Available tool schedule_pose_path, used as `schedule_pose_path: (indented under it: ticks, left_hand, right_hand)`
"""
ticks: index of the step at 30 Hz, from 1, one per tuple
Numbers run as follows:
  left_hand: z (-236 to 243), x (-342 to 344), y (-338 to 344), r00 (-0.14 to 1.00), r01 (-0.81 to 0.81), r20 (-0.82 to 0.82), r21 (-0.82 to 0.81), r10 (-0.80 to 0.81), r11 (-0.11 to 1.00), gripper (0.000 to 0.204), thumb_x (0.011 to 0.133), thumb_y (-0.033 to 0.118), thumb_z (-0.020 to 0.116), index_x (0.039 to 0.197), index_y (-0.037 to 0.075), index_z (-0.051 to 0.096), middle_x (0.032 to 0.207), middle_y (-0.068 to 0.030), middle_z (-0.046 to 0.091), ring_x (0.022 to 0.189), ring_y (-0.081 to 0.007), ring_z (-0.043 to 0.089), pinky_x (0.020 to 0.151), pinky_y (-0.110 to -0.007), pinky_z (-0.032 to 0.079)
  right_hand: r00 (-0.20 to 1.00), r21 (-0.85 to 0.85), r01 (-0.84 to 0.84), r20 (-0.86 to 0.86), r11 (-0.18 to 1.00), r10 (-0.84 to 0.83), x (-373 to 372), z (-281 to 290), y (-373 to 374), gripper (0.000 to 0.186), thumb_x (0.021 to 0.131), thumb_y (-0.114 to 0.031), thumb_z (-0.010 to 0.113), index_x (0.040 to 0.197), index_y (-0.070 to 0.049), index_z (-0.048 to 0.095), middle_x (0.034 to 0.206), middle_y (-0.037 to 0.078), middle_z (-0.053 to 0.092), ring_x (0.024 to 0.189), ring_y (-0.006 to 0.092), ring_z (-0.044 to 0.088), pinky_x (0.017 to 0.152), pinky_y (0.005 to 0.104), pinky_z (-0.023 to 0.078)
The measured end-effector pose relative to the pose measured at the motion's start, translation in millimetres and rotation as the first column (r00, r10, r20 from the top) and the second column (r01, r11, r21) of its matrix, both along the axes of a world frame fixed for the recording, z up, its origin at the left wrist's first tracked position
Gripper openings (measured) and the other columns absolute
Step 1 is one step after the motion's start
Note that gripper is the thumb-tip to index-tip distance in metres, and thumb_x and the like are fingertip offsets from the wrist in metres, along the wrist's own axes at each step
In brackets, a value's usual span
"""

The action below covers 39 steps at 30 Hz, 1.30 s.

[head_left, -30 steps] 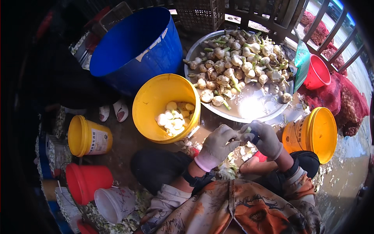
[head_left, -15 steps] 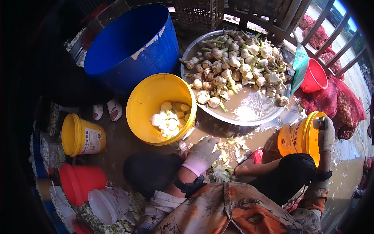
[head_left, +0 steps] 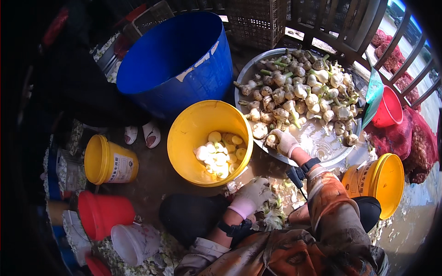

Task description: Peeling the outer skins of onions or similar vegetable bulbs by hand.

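At the near edge of a wide metal tray (head_left: 317, 137), the person's gloved right hand (head_left: 282, 141) reaches across to a garlic bulb (head_left: 270, 140), its fingers touching it; whether they have closed around it I cannot tell. More unpeeled garlic bulbs (head_left: 301, 90), many with green stem stubs, lie heaped over the tray's far and left parts, while shallow water shines in its nearer part. Lower and to the left, the gloved left hand (head_left: 252, 195) hangs with its fingers bent, just beside the pale peelings (head_left: 269, 215) scattered between the person's legs; whether it holds anything I cannot tell. Left of the tray, a large yellow bucket (head_left: 184, 149) contains peeled white garlic (head_left: 216, 158), partly in bright sun. Behind that bucket stands a big blue tub (head_left: 202, 87) with a scuffed rim. To the right are another yellow bucket (head_left: 361, 179), a red bucket (head_left: 389, 109) and red mesh sacks (head_left: 421, 142). Smaller yellow (head_left: 120, 163), red (head_left: 103, 215) and white buckets (head_left: 133, 244) line the left side.
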State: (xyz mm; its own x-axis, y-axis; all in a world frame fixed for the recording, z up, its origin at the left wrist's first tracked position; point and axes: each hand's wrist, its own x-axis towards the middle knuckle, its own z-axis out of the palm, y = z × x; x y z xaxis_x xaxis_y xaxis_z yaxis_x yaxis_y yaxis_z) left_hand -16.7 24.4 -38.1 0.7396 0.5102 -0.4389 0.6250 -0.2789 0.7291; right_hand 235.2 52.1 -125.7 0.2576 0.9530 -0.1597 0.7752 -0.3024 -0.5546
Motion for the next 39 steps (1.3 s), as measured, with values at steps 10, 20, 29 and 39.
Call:
schedule_pose_path:
  ticks: [10,20,29,39]
  left_hand:
    - [18.0,26.3,-3.0,0.773,-0.059,0.421,-0.697,0.475,0.714,0.057,0.081,0.041,0.073,0.12,0.003,0.054,0.098,-0.0066,0.064,0.087,-0.0164,0.064,0.074,-0.027,0.052]
    - [42.3,29.7,-32.3,0.806,-0.345,0.566,0.214,0.172,0.914,0.063,0.065,0.017,0.082,0.12,0.007,0.055,0.109,-0.0133,0.06,0.098,-0.0298,0.061,0.085,-0.036,0.049]
    - [40.0,34.0,-37.5,0.804,-0.328,0.584,0.274,0.114,0.904,0.061,0.066,0.019,0.081,0.12,0.007,0.056,0.107,-0.0133,0.06,0.095,-0.0304,0.061,0.083,-0.038,0.051]
    - [39.6,9.7,-10.2,0.73,0.134,0.593,-0.613,0.341,0.778,0.076,0.075,0.035,0.08,0.132,-0.003,0.046,0.11,-0.0096,0.062,0.1,-0.0164,0.059,0.086,-0.03,0.049]
  right_hand:
    - [0.872,0.309,0.014,-0.469,0.951,0.139,-60.8,143.0,-130.2,0.044,0.077,-0.009,0.074,0.116,-0.007,0.055,0.103,0.008,0.062,0.093,0.0203,0.063,0.081,0.0308,0.05]
    - [0.733,0.171,0.237,-0.677,0.956,-0.061,-64.4,147.8,-129.5,0.017,0.088,-0.015,0.068,0.095,-0.002,0.058,0.074,0.004,0.057,0.066,0.0122,0.054,0.06,0.0279,0.045]
    - [0.761,0.265,0.228,-0.649,0.937,-0.001,-64.7,137.0,-130.3,0.022,0.086,-0.019,0.071,0.095,-0.004,0.059,0.081,0.002,0.06,0.073,0.0085,0.053,0.068,0.0253,0.047]
    - [0.524,0.134,0.173,-0.851,0.976,0.025,-54.3,153.0,-142.8,0.008,0.092,-0.008,0.06,0.093,-0.001,0.063,0.073,0.001,0.058,0.064,0.0085,0.055,0.058,0.0237,0.046]
